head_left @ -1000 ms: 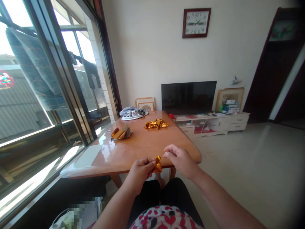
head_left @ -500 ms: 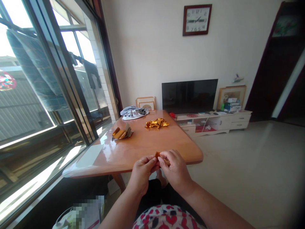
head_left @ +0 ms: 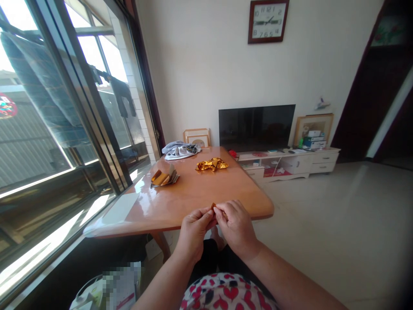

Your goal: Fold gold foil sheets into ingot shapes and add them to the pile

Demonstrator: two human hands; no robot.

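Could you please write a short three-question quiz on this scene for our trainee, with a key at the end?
1. True or false: the left hand and the right hand both pinch the small gold foil piece.
2. Which lies nearer the window on the wooden table: A, the crumpled gold foil, or B, the folded gold foil pile?
3. What hangs on the wall above the television?

Key: 1. True. 2. B. 3. A clock.
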